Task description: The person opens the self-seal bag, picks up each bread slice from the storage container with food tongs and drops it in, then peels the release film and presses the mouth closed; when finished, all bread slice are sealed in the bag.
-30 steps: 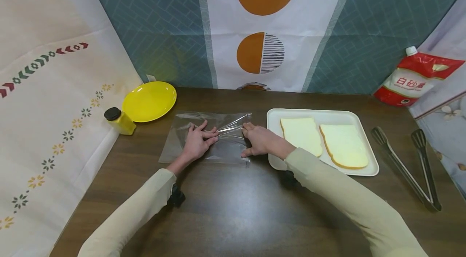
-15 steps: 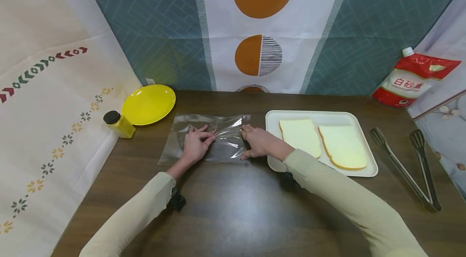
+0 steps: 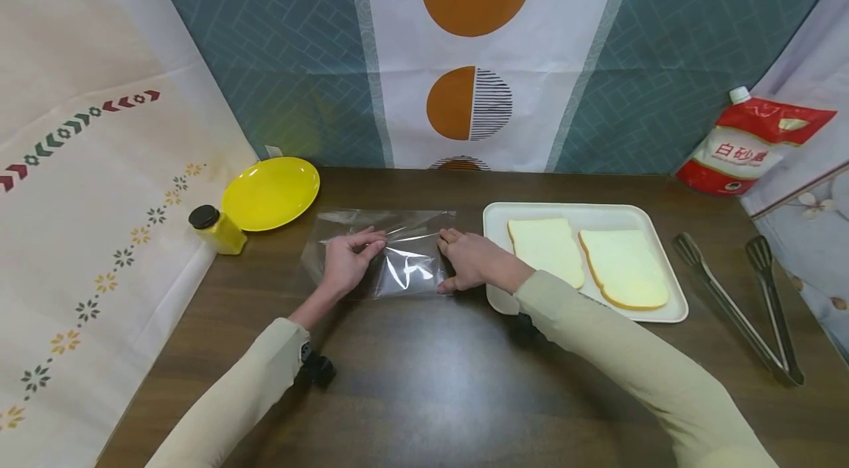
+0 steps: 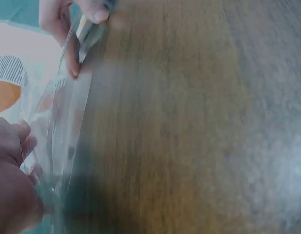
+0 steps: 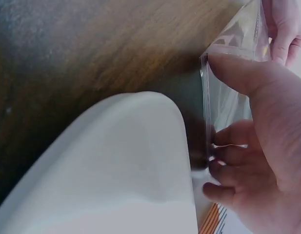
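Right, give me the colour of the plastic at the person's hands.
The plastic is colourless and see-through, shown best in the head view.

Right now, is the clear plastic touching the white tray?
Apart. In the head view, a strip of brown table shows between the clear plastic and the white tray.

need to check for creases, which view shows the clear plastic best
The head view: the clear plastic shows nearly end to end, partly covered by the left hand and right hand. The left wrist view catches it steeply slanted; the right wrist view shows only part.
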The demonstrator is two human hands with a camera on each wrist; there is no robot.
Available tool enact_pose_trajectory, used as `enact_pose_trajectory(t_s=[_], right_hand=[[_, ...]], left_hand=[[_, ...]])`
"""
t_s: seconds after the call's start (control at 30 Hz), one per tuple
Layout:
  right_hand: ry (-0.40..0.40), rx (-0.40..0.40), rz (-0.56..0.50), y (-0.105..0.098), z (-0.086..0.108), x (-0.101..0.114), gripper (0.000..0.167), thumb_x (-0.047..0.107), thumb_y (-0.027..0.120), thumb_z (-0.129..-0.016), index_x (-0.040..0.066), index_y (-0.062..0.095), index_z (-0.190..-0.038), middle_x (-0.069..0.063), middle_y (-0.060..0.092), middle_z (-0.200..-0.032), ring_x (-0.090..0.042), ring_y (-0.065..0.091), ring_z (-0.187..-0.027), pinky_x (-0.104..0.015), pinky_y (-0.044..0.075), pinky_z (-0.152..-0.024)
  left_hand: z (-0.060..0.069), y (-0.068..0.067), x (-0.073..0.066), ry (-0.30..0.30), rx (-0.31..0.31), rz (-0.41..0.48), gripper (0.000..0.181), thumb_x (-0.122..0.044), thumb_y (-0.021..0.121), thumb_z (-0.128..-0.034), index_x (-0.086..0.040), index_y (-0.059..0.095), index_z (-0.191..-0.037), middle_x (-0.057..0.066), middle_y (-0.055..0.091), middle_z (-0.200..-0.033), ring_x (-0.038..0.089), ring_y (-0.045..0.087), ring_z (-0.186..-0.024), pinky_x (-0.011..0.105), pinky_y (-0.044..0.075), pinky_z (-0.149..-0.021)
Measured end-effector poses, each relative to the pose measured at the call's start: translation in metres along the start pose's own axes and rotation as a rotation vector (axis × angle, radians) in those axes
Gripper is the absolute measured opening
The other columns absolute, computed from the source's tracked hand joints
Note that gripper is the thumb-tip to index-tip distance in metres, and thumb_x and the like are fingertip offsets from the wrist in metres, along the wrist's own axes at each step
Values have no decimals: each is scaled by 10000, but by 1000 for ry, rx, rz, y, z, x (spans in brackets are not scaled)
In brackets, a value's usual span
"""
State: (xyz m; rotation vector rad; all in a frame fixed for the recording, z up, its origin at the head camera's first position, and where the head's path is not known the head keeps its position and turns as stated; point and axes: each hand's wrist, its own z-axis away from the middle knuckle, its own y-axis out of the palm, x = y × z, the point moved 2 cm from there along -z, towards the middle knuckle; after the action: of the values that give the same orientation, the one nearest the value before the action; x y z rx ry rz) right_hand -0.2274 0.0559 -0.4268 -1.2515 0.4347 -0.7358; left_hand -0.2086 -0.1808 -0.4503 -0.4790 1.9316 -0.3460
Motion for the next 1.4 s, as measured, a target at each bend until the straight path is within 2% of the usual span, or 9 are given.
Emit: enact_pose_trajectory(t_s=[0.33, 0.4, 0.57, 0.63, 0.87, 1.03, 1.17, 1.3, 1.4], right_hand=[[-129, -84, -73, 4, -7, 9, 888, 590, 667, -888, 35, 393, -1525, -227, 253, -1599, -344, 226, -1479, -491, 266, -1158], [-111, -69, -61, 6, -9, 10, 927, 645, 647, -875, 62, 372, -1542, -220, 227, -1609, -342, 188, -1489, -529, 238, -1161], [-68, -44, -26, 10, -13, 6, 1007, 717, 646, -825, 100, 344, -1561, -191, 190, -1630, -320, 145, -1503, -598, 209, -1149], [-68, -46, -26, 10, -13, 4, 1033, 723, 660, -807, 101, 336, -1565, -178, 187, -1635, -304, 150, -1505, -603, 210, -1147], [-115, -98, -27, 5, -13, -4, 890, 595, 660, -890, 21, 398, -1518, -216, 249, -1605, -327, 220, -1484, -564, 235, -1153], [-128, -141, -66, -1, -9, -8, 739, 471, 634, -954, 6, 436, -1493, -208, 285, -1592, -305, 261, -1472, -535, 232, -1162], [-134, -137, -93, -2, -5, -9, 738, 463, 642, -951, -2, 441, -1487, -209, 289, -1590, -313, 254, -1473, -541, 216, -1165], [-151, -138, -51, 3, -1, -9, 773, 504, 637, -945, -7, 436, -1488, -217, 302, -1582, -335, 257, -1469, -547, 227, -1160], [-197, -152, -16, 6, -2, -5, 733, 493, 610, -967, -6, 450, -1480, -213, 341, -1565, -335, 286, -1459, -524, 260, -1154]], left_hand=[[3, 0, -3, 2, -4, 5, 104, 22, 786, -839, 46, 781, -941, 157, 739, -1028, 347, 659, -1111, 492, 461, -1005], [4, 0, -3, 11, -22, 21, 104, 33, 784, -837, 51, 779, -939, 158, 738, -1028, 337, 667, -1099, 440, 480, -994], [6, -2, -10, 52, -71, 72, 98, 77, 768, -831, 89, 763, -928, 202, 727, -1012, 355, 679, -1060, 151, 473, -906], [6, -2, -12, 51, -71, 84, 101, 72, 765, -836, 93, 761, -935, 204, 725, -1025, 355, 677, -1066, 117, 457, -891], [8, -1, -8, 64, -57, 61, 80, 36, 766, -853, 65, 772, -927, 149, 734, -1062, 320, 670, -1099, 258, 480, -971], [9, 2, -6, 74, -89, 49, 80, 39, 771, -848, 66, 773, -924, 134, 741, -1041, 305, 687, -1063, 171, 478, -917], [8, 4, -6, 64, -114, 85, 93, 61, 767, -841, 80, 767, -932, 150, 741, -1027, 320, 692, -1044, 113, 466, -874], [9, 4, -14, 63, -136, 135, 82, 118, 739, -837, 113, 750, -918, 214, 727, -1008, 382, 685, -1024, 96, 473, -832], [11, 2, -28, 67, -135, 151, 73, 151, 717, -837, 148, 729, -908, 269, 708, -1000, 435, 673, -1013, 111, 486, -822]])
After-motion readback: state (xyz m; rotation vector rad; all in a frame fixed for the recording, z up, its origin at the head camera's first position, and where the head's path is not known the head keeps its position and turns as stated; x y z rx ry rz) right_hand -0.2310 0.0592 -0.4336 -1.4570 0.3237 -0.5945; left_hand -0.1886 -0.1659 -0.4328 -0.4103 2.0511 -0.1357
